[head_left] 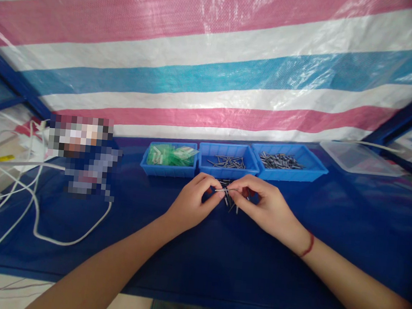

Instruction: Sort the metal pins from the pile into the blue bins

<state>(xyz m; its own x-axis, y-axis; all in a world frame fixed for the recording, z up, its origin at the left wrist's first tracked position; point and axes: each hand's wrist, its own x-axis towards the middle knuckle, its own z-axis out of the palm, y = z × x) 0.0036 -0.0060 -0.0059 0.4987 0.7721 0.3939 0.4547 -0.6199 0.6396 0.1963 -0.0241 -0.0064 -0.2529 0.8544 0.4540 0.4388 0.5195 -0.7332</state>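
A thin metal pin point(225, 190) lies level in the air just above the dark blue tabletop point(197, 259), pinched at its two ends between both hands. The left hand point(192, 202) closes its fingers point(217, 195) narrowly on the pin's left end, and the right hand point(263, 204) does the same on the right end, so the fingertips of the two hands nearly meet. Directly under them a small heap of loose pins point(231, 205) rests on the tabletop, partly hidden by the right hand. A red cord point(308, 245) circles the right wrist. Just beyond the hands three blue trays stand side by side, touching or nearly so: the left tray point(168, 169) holds pale green plastic pieces (too small to tell what they are), the middle tray point(226, 171) holds scattered metal pins, and the right tray point(312, 171) holds a denser pile of them. To the right of the trays lies a clear plastic lid point(359, 160). Well to the left, white cables point(45, 236) loop over the tabletop and off its edge. A sheet striped pink, white and blue point(214, 64) hangs behind everything.
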